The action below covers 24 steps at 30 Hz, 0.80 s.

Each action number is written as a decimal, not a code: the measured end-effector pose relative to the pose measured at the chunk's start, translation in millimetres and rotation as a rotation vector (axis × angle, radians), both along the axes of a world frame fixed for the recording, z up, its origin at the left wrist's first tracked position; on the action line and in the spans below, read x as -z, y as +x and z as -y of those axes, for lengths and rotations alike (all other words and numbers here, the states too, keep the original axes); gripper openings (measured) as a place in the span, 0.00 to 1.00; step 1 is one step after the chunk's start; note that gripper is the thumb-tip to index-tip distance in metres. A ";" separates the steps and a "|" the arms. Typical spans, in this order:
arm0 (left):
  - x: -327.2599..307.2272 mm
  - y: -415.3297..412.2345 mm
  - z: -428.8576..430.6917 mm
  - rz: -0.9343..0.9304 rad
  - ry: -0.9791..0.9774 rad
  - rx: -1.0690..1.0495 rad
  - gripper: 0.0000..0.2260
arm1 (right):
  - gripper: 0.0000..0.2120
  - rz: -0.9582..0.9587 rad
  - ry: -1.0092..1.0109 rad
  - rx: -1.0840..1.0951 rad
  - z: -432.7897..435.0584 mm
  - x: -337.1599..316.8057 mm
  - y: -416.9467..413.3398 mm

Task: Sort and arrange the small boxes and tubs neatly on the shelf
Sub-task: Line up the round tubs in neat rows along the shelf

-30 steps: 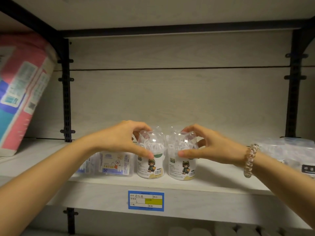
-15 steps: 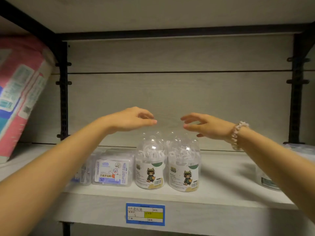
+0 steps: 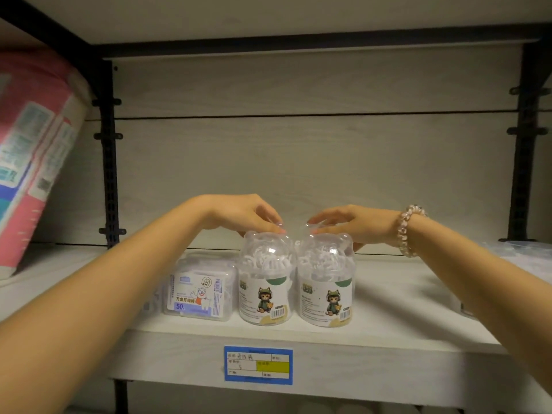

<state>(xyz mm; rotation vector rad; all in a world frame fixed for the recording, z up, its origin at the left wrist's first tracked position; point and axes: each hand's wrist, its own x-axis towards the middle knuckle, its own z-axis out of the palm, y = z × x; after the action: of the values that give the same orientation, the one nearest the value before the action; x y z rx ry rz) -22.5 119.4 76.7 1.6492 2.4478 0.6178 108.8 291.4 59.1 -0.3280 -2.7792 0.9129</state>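
Note:
Two clear domed tubs with cat labels stand side by side at the shelf's front: the left tub (image 3: 265, 291) and the right tub (image 3: 325, 291). Behind each, the clear dome of a rear tub peeks up: the left rear tub (image 3: 279, 226) and the right rear tub (image 3: 315, 227). My left hand (image 3: 239, 213) reaches over the front tubs, fingertips closed on the left rear dome. My right hand (image 3: 358, 225), with a bead bracelet, pinches the right rear dome. A square clear box (image 3: 198, 291) with a blue-white label sits touching the left tub; my left forearm hides what lies further left.
The pale wooden shelf (image 3: 388, 330) carries a blue price label (image 3: 258, 365) on its front edge. A pink and blue soft pack (image 3: 33, 150) leans at far left. Clear bagged goods (image 3: 525, 249) lie at far right. Black uprights (image 3: 109, 159) frame the bay.
Both hands let go of the front tubs, rose above them, and have now come down further back onto the domes of the rear tubs. The front tubs stay put.

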 end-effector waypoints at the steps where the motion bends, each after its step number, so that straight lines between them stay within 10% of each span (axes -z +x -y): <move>1: 0.4 0.6 -0.2 -0.007 0.000 0.001 0.13 | 0.19 0.002 0.002 -0.001 0.8 0.1 0.6; 7: -3.4 2.1 2.3 -0.105 0.015 -0.048 0.23 | 0.24 -0.017 0.085 0.036 3.8 -10.5 22.0; 14: -36.6 47.6 12.7 -0.366 0.539 0.071 0.30 | 0.17 -0.361 0.377 0.255 -9.1 -54.0 174.7; 24: 0.0 166.7 -75.1 -0.403 0.348 0.339 0.12 | 0.21 -0.173 0.302 0.471 -59.6 -6.4 283.6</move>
<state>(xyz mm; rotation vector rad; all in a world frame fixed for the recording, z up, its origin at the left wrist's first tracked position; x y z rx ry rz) 144.2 194.5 76.7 2.4737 2.3035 0.7528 392.4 351.0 65.5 -0.7660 -2.4652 0.3839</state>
